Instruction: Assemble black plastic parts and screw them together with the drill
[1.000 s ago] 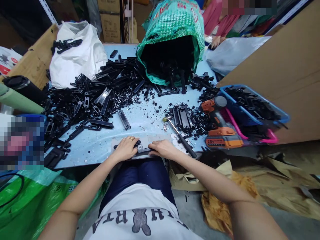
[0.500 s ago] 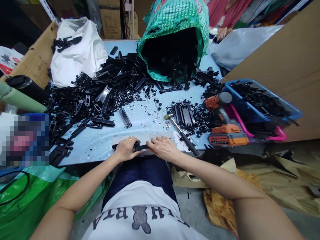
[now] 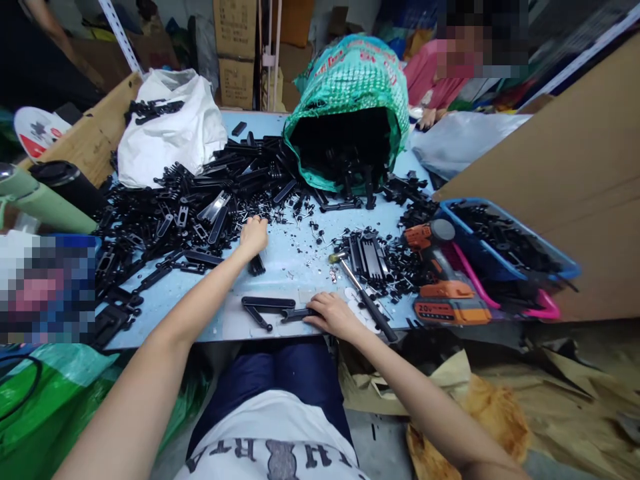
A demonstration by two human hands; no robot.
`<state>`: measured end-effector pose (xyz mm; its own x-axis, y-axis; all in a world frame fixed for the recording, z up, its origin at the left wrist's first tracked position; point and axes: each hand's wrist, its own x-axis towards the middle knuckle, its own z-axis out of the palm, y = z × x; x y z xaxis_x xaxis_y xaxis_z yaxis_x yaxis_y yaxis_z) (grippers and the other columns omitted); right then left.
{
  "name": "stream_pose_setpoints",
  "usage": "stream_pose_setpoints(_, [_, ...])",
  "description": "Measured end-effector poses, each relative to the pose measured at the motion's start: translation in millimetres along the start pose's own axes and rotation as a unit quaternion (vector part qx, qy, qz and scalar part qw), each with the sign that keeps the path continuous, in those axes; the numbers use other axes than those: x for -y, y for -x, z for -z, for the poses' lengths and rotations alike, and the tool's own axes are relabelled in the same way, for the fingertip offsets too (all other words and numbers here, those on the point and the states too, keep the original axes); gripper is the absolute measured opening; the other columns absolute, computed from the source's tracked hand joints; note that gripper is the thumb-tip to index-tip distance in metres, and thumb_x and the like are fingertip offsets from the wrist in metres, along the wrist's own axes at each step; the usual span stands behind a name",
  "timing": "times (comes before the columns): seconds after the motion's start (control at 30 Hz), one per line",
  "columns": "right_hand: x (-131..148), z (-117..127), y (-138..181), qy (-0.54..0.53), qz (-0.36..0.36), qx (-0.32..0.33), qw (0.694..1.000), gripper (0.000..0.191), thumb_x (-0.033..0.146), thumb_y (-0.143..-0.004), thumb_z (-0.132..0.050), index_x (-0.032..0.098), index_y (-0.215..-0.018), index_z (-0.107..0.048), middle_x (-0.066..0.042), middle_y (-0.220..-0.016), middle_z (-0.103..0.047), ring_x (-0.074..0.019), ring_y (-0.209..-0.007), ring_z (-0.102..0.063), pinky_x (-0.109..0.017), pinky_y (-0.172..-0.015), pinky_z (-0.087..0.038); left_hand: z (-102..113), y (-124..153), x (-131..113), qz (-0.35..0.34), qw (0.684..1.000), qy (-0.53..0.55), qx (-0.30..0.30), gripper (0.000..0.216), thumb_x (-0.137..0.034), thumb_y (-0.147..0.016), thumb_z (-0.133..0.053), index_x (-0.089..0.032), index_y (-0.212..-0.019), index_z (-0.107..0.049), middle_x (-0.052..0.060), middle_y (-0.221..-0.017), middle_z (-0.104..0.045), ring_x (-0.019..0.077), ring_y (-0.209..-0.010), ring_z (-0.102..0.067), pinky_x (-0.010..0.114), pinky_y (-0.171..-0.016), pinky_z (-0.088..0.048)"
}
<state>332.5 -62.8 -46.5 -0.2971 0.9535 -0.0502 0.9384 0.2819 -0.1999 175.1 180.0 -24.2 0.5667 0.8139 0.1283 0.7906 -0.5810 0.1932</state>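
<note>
My left hand (image 3: 254,237) reaches out over the near edge of a heap of small metal pins with black heads (image 3: 280,212). Its fingers curl downward, and the fingertips are hidden, so what they pinch cannot be made out. Just under that wrist lies a black slotted bar (image 3: 257,265), partly covered. My right hand (image 3: 331,313) rests at the table's front edge, fingers closed on one end of a black jointed plastic arm (image 3: 270,305). The arm lies folded at an angle on a pale board (image 3: 233,327), its left end loose.
A hammer (image 3: 367,300) lies right of my right hand, beside white discs and a cordless drill (image 3: 440,280). Black parts pile at left and spill from a green sack (image 3: 350,87). A blue basket (image 3: 570,267) stands right. Another person's hand (image 3: 427,120) is at the far side.
My left hand has let go of the jointed arm and moved forward to the pin heap. My right hand stays on the arm. The view has tilted up slightly.
</note>
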Motion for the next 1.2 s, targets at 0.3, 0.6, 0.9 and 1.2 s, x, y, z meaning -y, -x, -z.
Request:
stream_pose_setpoints(0.3, [-75, 37, -99, 0.054, -0.259, -0.068, 0.962, 0.031, 0.025, -0.092, -0.037, 0.011, -0.113, -0.056, -0.015, -0.107, -0.055, -0.0225, -0.104, -0.047, -0.031, -0.085, -0.038, -26, -47, 4, 0.019, 0.997, -0.064, 0.047, 0.035, 0.002, -0.079, -0.030, 0.004, -0.096, -0.060, 0.024, -0.097, -0.057, 0.0286, -0.098, -0.051, 0.037, -0.080, -0.040])
stream_pose_setpoints(0.6, [-37, 37, -84, -0.112, -0.125, -0.120, 0.978, 0.024, 0.024, -0.089, -0.045, 0.013, -0.103, -0.061, -0.011, -0.108, -0.054, -0.0156, -0.089, -0.054, -0.025, -0.080, -0.041, 32, 80, 26, -0.041, 0.997, 0.053, -0.028, 0.025, -0.018, -0.089, -0.037, -0.011, -0.104, -0.055, 0.009, -0.100, -0.057, 0.0154, -0.094, -0.053, 0.026, -0.084, -0.042])
stream_pose_setpoints(0.9, [32, 37, -42, -0.117, -0.067, -0.029, 0.990, 0.018, 0.025, -0.088, -0.051, 0.012, -0.088, -0.063, -0.007, -0.086, -0.059, -0.0135, -0.076, -0.056, -0.023, -0.069, -0.039, 26, 195, 31, -0.029, 0.991, 0.128, -0.010, 0.025, -0.014, -0.087, -0.037, -0.012, -0.104, -0.055, 0.009, -0.094, -0.057, 0.0197, -0.087, -0.055, 0.033, -0.079, -0.046])
stream_pose_setpoints(1.2, [50, 39, -44, 0.004, -0.065, 0.011, 0.998, 0.014, 0.024, -0.091, -0.047, 0.013, -0.093, -0.055, -0.006, -0.086, -0.057, -0.0153, -0.079, -0.056, -0.024, -0.065, -0.035, 34, 189, 14, -0.080, 0.996, 0.003, 0.025, 0.038, 0.006, -0.073, -0.033, -0.009, -0.100, -0.055, 0.011, -0.094, -0.053, 0.0217, -0.090, -0.048, 0.032, -0.083, -0.045])
